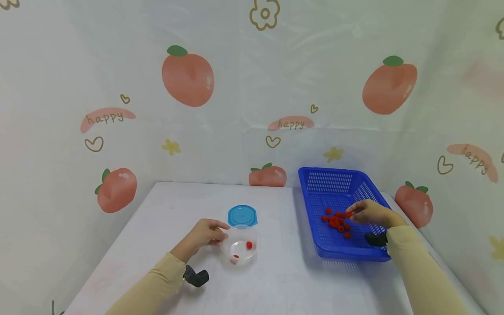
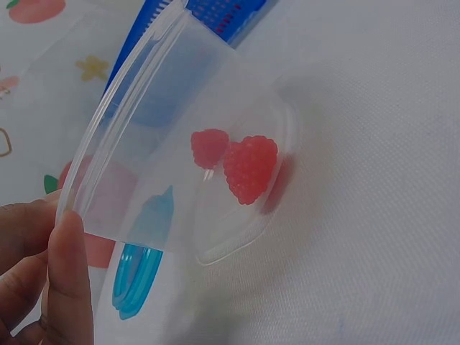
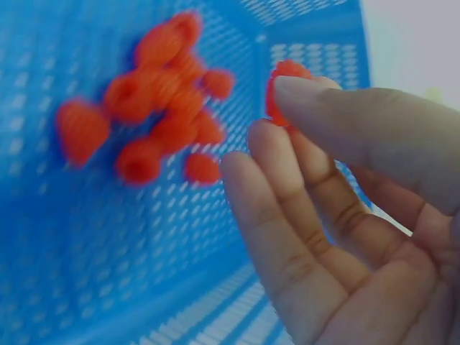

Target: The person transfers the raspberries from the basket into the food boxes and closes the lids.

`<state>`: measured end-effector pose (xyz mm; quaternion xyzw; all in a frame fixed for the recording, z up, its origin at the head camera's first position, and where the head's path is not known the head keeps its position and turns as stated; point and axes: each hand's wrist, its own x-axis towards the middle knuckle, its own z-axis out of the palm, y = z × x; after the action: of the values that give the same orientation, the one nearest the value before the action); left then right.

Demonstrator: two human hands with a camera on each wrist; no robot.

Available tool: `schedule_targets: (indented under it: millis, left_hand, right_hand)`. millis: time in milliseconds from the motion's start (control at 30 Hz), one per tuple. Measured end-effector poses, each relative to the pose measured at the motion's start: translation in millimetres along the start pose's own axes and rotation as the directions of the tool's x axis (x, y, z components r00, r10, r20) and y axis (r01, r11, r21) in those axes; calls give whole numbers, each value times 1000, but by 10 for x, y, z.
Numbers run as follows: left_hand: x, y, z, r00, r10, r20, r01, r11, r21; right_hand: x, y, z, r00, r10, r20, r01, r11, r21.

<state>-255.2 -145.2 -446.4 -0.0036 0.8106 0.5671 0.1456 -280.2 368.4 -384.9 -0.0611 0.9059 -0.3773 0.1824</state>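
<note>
My left hand (image 1: 205, 232) pinches the rim of a clear plastic bowl (image 2: 165, 93) between thumb and fingers. Two raspberries (image 2: 250, 169) lie on the bowl's bottom, and the bowl stands on the white table. Over the blue basket (image 1: 320, 253), my right hand (image 1: 370, 213) pinches one raspberry (image 3: 282, 93) between thumb and fingertips, lifted off the others. A heap of several raspberries (image 3: 165, 93) lies on the basket floor beside that hand, blurred in the right wrist view.
Just behind the bowl lies a round blue lid (image 1: 242, 215). The basket's raised walls stand at the right of the white table (image 1: 275, 280). A printed curtain (image 1: 236, 144) hangs along the table's back edge.
</note>
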Motion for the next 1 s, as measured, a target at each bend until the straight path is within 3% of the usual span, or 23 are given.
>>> schedule_targets:
  millis: [167, 467, 600, 767, 1000]
  left_hand:
    - [10, -17, 2, 1000, -4, -3, 4, 1000, -1]
    - [18, -25, -2, 1000, -1, -5, 1, 1000, 7]
    - [23, -29, -1, 1000, 0, -7, 0, 1000, 6]
    - [23, -35, 1, 1000, 3, -9, -3, 1000, 6]
    - [12, -32, -10, 1000, 13, 8, -13, 1000, 1]
  right_hand:
    - [7, -154, 14, 995, -88, -42, 90, 995, 46]
    - [19, -432, 69, 975, -175, -135, 185, 980, 71]
    - [42, -545, 159, 964, -204, -171, 228, 965, 130]
    - [65, -713, 323, 949, -258, -180, 298, 920, 255]
    - [46, -965, 594, 934, -299, -194, 356, 820, 448]
